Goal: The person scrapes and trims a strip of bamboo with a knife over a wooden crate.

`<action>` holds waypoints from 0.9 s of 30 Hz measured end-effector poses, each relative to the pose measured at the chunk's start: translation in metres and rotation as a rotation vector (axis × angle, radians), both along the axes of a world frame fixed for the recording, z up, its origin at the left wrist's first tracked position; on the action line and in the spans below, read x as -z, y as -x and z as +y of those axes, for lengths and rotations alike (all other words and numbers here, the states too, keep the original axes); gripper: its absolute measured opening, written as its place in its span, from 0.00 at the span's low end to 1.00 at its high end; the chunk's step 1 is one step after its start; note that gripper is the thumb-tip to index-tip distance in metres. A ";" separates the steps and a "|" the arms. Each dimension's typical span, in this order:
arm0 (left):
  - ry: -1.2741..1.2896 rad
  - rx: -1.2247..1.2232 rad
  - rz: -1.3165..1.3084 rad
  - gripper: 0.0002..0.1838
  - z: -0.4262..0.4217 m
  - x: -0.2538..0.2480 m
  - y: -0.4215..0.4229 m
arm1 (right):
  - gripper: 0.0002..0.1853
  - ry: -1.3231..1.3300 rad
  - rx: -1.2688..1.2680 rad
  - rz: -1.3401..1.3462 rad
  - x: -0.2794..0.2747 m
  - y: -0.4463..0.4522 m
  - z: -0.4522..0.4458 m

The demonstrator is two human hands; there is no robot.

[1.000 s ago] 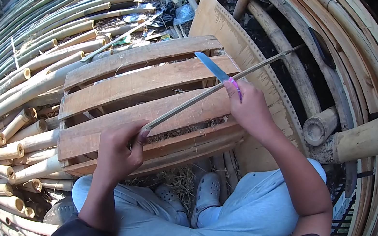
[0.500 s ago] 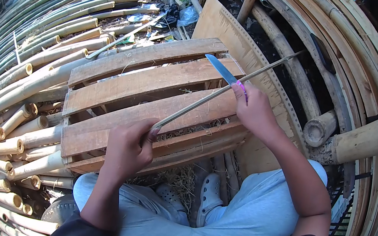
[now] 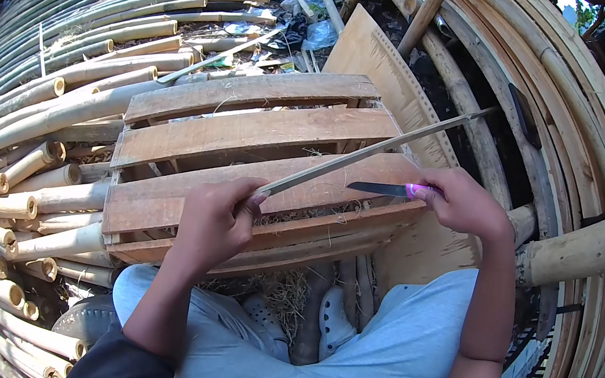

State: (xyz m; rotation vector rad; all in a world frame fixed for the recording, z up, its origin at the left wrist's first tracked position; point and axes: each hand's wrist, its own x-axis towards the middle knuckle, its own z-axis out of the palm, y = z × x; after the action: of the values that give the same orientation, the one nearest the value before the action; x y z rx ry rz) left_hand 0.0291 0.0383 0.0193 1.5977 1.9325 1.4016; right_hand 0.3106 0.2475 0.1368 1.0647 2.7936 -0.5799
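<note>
My left hand [image 3: 217, 225] is closed round the near end of a long thin bamboo strip [image 3: 354, 154]. The strip slants up and away to the right, over a slatted wooden crate [image 3: 248, 134]. In my right hand [image 3: 464, 203] is a knife [image 3: 381, 188] with a pink and purple handle. Its dark blade points left, below the strip and apart from it, above the crate's right part. My fingers wrap the handle, so most of it is hidden.
Stacked bamboo poles [image 3: 81, 101] fill the left side. A plywood sheet [image 3: 384, 64] leans behind the crate, and long bent wooden slats [image 3: 568, 88] run along the right. A thick bamboo pole [image 3: 584, 243] juts in at right. Plastic litter [image 3: 319, 35] lies at the back.
My right hand with the knife has moved off the strip, toward the right and nearer to me. The blade has turned from pointing up-left to nearly level. My left hand keeps its hold.
</note>
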 end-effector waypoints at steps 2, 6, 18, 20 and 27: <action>0.009 0.004 -0.014 0.09 0.003 0.000 0.002 | 0.12 0.012 -0.012 0.018 0.011 0.000 0.007; 0.032 -0.002 0.011 0.08 0.002 -0.004 0.000 | 0.12 0.133 -0.069 -0.020 0.037 0.000 0.025; 0.037 -0.015 0.076 0.09 0.003 -0.005 0.001 | 0.12 -0.351 0.166 -0.121 0.043 0.004 0.026; 0.055 -0.024 0.074 0.09 0.004 -0.004 0.001 | 0.12 -0.262 0.199 -0.072 0.020 -0.005 0.028; 0.261 -0.061 0.088 0.10 0.010 -0.026 0.008 | 0.14 -0.399 0.365 0.194 0.007 -0.057 0.045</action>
State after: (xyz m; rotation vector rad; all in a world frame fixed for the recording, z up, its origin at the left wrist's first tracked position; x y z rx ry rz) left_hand 0.0208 0.0484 0.0456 1.5118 2.1298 1.0624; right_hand 0.3680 0.2929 0.1303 1.7027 2.9751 -0.1522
